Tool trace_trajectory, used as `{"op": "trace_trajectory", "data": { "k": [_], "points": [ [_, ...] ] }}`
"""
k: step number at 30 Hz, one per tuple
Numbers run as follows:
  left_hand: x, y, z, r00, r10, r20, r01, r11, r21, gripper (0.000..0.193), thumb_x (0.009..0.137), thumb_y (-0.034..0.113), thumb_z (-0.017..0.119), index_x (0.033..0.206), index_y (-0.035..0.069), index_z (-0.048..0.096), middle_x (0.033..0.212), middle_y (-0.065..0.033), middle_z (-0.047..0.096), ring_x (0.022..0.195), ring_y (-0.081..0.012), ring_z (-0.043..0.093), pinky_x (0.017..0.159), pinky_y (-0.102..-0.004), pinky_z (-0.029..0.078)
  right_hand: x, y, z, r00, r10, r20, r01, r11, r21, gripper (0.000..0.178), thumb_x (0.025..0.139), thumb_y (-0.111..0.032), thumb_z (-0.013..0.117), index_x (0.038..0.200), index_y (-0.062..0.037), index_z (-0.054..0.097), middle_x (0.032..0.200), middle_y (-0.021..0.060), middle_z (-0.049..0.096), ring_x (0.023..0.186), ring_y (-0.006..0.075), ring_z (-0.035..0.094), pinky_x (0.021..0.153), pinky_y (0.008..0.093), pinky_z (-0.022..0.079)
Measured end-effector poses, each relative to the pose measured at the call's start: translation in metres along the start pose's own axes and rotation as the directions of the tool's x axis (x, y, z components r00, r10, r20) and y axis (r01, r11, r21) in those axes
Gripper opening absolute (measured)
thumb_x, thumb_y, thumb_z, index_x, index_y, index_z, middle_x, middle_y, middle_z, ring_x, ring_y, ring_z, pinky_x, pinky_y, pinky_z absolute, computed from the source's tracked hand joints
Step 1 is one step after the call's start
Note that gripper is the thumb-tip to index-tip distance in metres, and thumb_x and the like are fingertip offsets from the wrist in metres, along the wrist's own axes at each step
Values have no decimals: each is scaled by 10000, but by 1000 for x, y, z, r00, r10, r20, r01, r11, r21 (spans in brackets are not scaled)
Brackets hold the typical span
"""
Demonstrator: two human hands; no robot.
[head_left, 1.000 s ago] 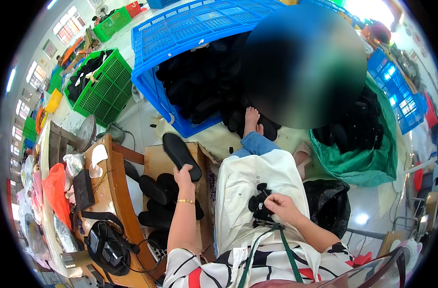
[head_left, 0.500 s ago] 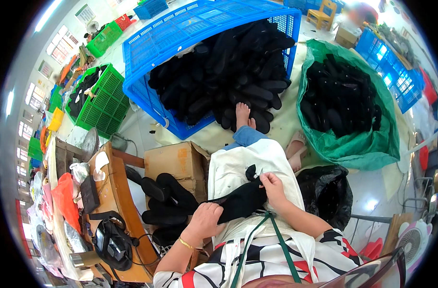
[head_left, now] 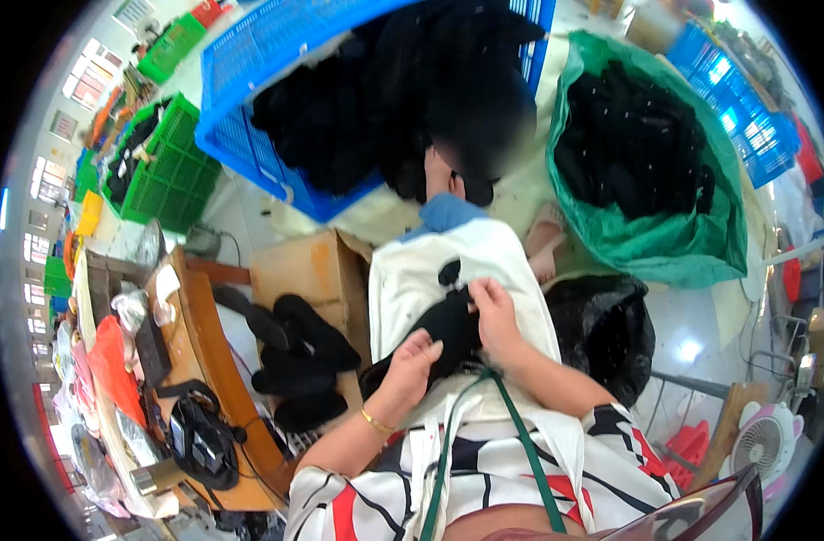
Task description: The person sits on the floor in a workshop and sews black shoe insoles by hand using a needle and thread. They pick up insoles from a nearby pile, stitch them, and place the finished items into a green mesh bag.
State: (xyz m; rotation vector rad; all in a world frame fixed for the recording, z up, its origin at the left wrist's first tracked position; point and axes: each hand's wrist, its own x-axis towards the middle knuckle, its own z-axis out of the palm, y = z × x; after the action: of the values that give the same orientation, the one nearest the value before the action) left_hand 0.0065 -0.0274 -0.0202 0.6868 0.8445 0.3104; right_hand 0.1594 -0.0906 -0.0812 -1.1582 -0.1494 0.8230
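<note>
Across the white apron on my lap lies a black sock-like cloth piece. My left hand pinches its near left part, thumb against fingers. At its far right end, my right hand is closed on the same cloth, fingertips pressed together. A small black scrap rests on the apron just beyond the piece. Several similar black pieces lie in and over a cardboard box on my left.
A tipped blue crate full of black pieces stands ahead. To the right are a green sack with more black pieces and a black plastic bag. A wooden table with a black machine-like object borders the left.
My left hand has moved up and right along the cloth, closer to my right hand, and now pinches it. The view has shifted, and a dark blur covers part of the crate's pile.
</note>
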Motion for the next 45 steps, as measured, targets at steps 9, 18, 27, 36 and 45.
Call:
{"op": "trace_trajectory", "data": {
  "k": [9, 18, 27, 36, 45],
  "points": [
    [8, -29, -23, 998, 2, -66, -24, 941, -336, 54, 951, 145, 618, 979, 110, 588, 945, 17, 629, 883, -98, 579, 833, -246, 461, -7, -9, 6, 980, -138, 141, 184, 895, -406, 182, 945, -172, 624, 883, -1, 627, 790, 23, 590, 725, 122, 534, 669, 277, 452],
    [23, -17, -13, 947, -183, -263, 90, 940, -329, 218, 888, 105, 713, 1051, 37, 585, 924, -38, 649, 826, -129, 612, 761, -268, 517, -40, -22, -11, 829, -15, 559, 424, 667, -612, 115, 895, -125, 642, 920, -14, 654, 846, 101, 644, 749, 215, 604, 699, 316, 484],
    [22, -30, -15, 977, 46, -207, -65, 994, -85, 295, 848, -3, 715, 1101, -15, 564, 1035, -91, 666, 908, -153, 647, 831, -275, 528, -25, -53, -53, 996, 73, 58, -57, 970, -235, 141, 977, -104, 573, 1074, -10, 612, 880, 47, 669, 802, 95, 616, 753, 239, 500],
    [25, -27, -16, 939, -92, -331, 6, 968, -252, 164, 873, 118, 733, 970, 62, 612, 872, -11, 650, 745, -102, 605, 676, -233, 491, -35, -37, -14, 885, 395, 245, -250, 850, -464, 126, 957, -106, 581, 1059, -46, 624, 700, -21, 572, 585, 37, 518, 537, 212, 417],
    [25, -23, -15, 949, -118, -294, 40, 965, -258, 173, 858, 96, 740, 988, 72, 629, 887, -9, 664, 762, -99, 610, 710, -239, 496, -27, -25, -5, 877, 342, 337, -27, 736, -676, 114, 908, -68, 578, 989, -1, 624, 716, -20, 570, 622, 30, 463, 556, 219, 390]
  ]
}}
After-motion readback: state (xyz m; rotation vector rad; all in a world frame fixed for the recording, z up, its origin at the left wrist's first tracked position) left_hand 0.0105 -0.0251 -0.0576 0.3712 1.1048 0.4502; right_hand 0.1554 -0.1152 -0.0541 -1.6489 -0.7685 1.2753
